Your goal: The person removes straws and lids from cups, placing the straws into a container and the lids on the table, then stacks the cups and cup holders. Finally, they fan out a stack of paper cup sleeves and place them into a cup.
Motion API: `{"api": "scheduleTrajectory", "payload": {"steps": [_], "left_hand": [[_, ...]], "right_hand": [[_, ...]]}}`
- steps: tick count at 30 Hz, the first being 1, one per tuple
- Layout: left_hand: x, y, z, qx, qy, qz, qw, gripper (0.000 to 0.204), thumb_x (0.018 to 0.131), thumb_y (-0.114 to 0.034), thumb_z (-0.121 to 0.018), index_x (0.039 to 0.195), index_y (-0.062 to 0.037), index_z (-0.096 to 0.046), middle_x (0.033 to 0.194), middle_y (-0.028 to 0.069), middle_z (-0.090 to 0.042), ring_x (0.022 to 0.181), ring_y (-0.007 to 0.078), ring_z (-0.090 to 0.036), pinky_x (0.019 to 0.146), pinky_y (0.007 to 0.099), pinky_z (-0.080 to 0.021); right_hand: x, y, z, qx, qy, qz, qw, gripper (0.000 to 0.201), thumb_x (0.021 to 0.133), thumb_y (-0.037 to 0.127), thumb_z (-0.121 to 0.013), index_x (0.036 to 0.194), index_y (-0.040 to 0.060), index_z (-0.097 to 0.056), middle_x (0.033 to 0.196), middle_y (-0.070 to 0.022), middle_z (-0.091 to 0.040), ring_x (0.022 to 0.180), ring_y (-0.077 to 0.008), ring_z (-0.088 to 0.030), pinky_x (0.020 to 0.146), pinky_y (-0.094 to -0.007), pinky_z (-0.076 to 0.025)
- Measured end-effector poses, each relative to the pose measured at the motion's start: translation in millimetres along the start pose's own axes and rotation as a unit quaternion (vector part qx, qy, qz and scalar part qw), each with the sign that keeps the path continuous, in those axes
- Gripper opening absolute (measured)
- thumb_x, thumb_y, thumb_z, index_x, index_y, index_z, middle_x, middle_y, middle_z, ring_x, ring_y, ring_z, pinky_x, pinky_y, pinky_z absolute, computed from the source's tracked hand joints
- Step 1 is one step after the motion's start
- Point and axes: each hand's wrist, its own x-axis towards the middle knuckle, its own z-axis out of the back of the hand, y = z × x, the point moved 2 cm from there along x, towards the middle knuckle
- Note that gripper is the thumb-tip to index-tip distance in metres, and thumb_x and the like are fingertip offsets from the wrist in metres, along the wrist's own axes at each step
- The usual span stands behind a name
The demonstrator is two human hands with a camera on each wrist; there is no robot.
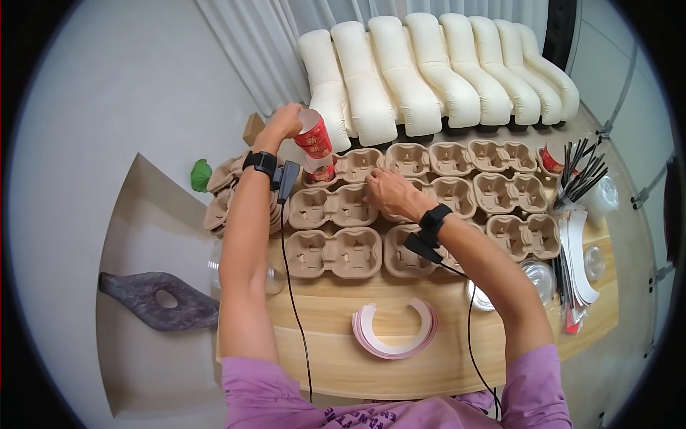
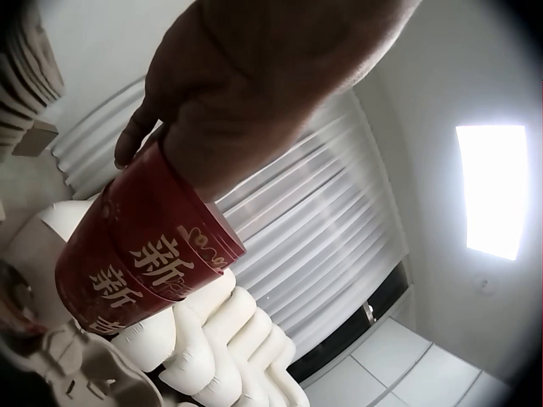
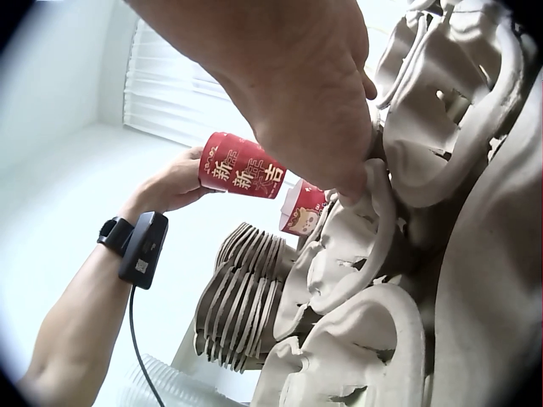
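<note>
My left hand (image 1: 288, 120) grips a short stack of red paper cups (image 1: 314, 138) with gold characters, near the rim at its upper end. In the left wrist view the nested cups (image 2: 144, 246) hang tilted below the palm. Just under the stack, a single red cup (image 1: 323, 173) sits in a compartment of the far-left cup carrier (image 1: 359, 163), made of brown moulded pulp. My right hand (image 1: 394, 194) pinches the edge of a cup carrier (image 1: 336, 203) in the middle row; its fingertips are partly hidden. In the right wrist view, this hand (image 3: 314, 110) reaches down at the carrier's rim.
Cup carriers stand in three rows on the wooden table (image 1: 314, 322). More carriers are stacked (image 1: 221, 207) at left. Pink-edged paper sleeves (image 1: 395, 352) lie in front. Black straws (image 1: 580, 171), clear lids (image 1: 539, 280) and white sleeves (image 1: 577, 257) are at right. Behind is a cream sofa (image 1: 429, 79).
</note>
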Motion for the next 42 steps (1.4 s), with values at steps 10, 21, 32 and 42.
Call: {"api": "scheduleTrajectory", "payload": {"steps": [10, 21, 32, 42], "left_hand": [[-22.4, 1.0, -14.5, -0.033, 0.023, 0.064, 0.997, 0.031, 0.077, -0.001, -0.057, 0.105, 0.0005, -0.069, 0.105, 0.0302, -0.066, 0.102, 0.0442, -0.064, 0.087, 0.0468, -0.052], [-15.4, 11.8, -60.5, 0.016, 0.068, 0.040, 0.997, 0.037, 0.079, -0.004, -0.058, 0.115, -0.0014, -0.067, 0.113, 0.0274, -0.066, 0.108, 0.0417, -0.063, 0.092, 0.0446, -0.051], [-23.7, 4.1, -75.1, 0.033, 0.059, 0.040, 0.997, 0.029, 0.083, -0.003, -0.056, 0.110, -0.0003, -0.068, 0.113, 0.0260, -0.065, 0.107, 0.0425, -0.062, 0.092, 0.0468, -0.051], [-16.1, 17.9, -64.6, -0.009, 0.036, 0.035, 0.999, 0.034, 0.078, -0.012, -0.062, 0.109, 0.0012, -0.069, 0.107, 0.0300, -0.065, 0.104, 0.0447, -0.063, 0.089, 0.0469, -0.052]], "right_hand": [[-2.4, -1.2, -3.9, 0.013, -0.028, 0.012, 0.999, 0.035, 0.087, 0.030, -0.067, 0.103, -0.0004, -0.062, 0.105, -0.0196, -0.062, 0.103, -0.0356, -0.061, 0.092, -0.0447, -0.046], [-2.3, -2.1, -4.9, 0.010, -0.036, 0.023, 0.999, 0.034, 0.086, 0.030, -0.068, 0.101, -0.0001, -0.062, 0.102, -0.0191, -0.062, 0.102, -0.0351, -0.061, 0.091, -0.0434, -0.047], [-5.2, -0.3, -5.7, -0.012, -0.054, 0.035, 0.998, 0.033, 0.088, 0.029, -0.066, 0.103, -0.0004, -0.060, 0.102, -0.0186, -0.062, 0.101, -0.0343, -0.061, 0.090, -0.0433, -0.047], [-1.2, -0.3, -9.3, -0.037, -0.031, 0.030, 0.998, 0.033, 0.089, 0.029, -0.064, 0.104, -0.0002, -0.060, 0.104, -0.0181, -0.062, 0.103, -0.0336, -0.060, 0.090, -0.0431, -0.047]]}}
